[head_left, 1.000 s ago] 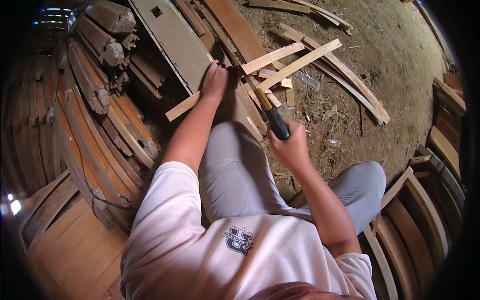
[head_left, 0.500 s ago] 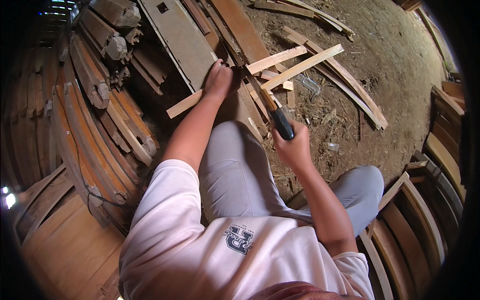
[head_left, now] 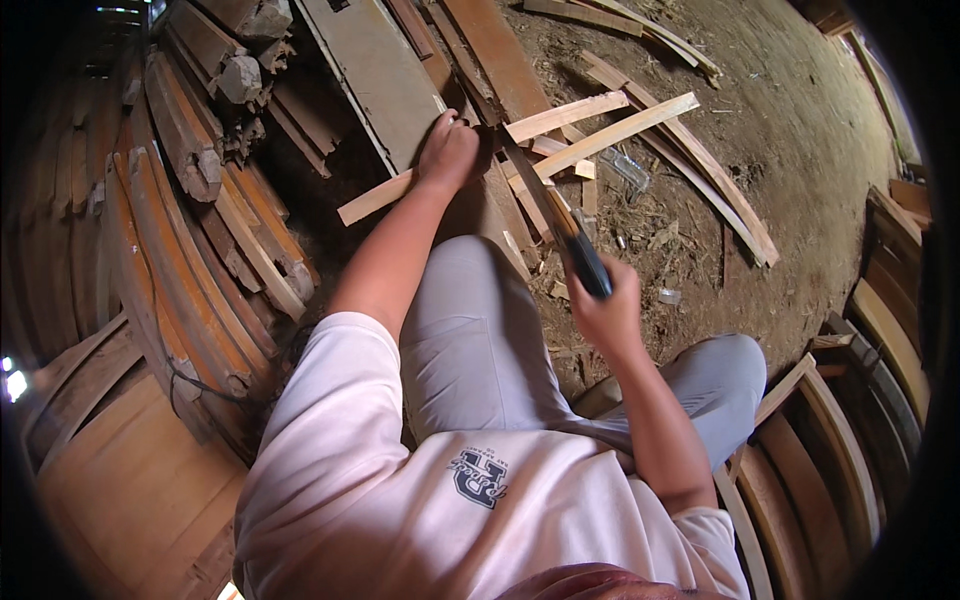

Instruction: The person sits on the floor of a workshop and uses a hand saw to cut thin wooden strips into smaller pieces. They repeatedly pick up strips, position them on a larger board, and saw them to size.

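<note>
My left hand is closed over a pale wooden strip, pressing it on a board. One end of the strip juts out left of the hand; the piece of strip to the right of the hand appears in line with it. My right hand grips the black handle of a handsaw. The saw's blade slants up and away to the left, its far part against the strip just right of my left hand. Shadow hides the exact contact between blade and wood.
Long boards lie ahead under the strip. Loose pale strips and curved offcuts are on the dirt floor at right, near a clear plastic piece. Stacked timbers crowd the left; wooden frames stand at lower right.
My right hand has drawn the saw back toward me and slightly right. My left hand stays on the strip; the whole view has shifted a little.
</note>
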Tool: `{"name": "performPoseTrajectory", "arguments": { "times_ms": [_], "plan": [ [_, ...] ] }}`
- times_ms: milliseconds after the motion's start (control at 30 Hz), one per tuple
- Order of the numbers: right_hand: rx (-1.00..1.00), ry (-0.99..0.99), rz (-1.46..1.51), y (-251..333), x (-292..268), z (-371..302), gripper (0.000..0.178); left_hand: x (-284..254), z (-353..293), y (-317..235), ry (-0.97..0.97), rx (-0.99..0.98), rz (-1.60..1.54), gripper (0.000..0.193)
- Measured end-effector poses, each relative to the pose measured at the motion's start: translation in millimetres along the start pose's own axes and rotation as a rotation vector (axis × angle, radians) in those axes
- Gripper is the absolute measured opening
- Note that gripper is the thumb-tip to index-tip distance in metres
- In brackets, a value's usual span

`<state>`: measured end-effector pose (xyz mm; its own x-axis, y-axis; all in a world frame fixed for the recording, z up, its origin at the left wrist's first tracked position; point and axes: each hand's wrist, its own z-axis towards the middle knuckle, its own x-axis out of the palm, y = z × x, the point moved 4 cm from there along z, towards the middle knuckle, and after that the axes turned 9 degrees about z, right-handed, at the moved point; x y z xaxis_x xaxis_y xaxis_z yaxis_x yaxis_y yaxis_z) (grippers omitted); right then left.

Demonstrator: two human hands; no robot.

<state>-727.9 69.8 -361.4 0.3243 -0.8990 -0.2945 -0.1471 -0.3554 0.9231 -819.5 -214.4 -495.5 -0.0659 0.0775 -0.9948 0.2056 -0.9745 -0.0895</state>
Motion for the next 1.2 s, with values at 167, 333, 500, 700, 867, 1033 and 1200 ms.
{"name": "performPoseTrajectory", "arguments": {
  "times_ms": [167, 333, 500, 700, 867, 1033, 1200],
  "plan": [
    [0.045, 0.033, 0.048, -3.7, 13.2, -3.7, 0.01, 9.4, -2.1, 4.4, -0.177, 0.1, 0.097, 0.02],
    [0.179, 0.108, -0.062, 31.5, -48.3, -85.4, 0.007, 3.3, -3.5, -6.5, -0.003, 0.322, 0.245, 0.021],
    [0.095, 0.01, -0.013, 19.4, -26.9, -40.5, 0.01, 3.7, -0.8, -7.6, 0.057, 0.341, 0.275, 0.021],
    [-0.029, 0.023, 0.038, -22.6, 12.9, 8.6, 0.013, -0.4, 2.0, -0.4, 0.183, 0.035, -0.015, 0.026],
    [0.122, 0.064, -0.006, 7.1, -35.2, -79.5, 0.013, 2.6, -6.0, -8.0, -0.042, 0.32, 0.22, 0.017],
    [0.064, 0.033, -0.019, 10.2, -31.3, -58.3, 0.008, 1.7, -7.0, -8.7, -0.001, 0.292, 0.189, 0.017],
    [0.069, 0.05, 0.083, 0.0, 23.4, 22.5, 0.012, 38.4, -5.2, 17.0, -0.142, -0.12, -0.177, 0.018]
  ]
}}
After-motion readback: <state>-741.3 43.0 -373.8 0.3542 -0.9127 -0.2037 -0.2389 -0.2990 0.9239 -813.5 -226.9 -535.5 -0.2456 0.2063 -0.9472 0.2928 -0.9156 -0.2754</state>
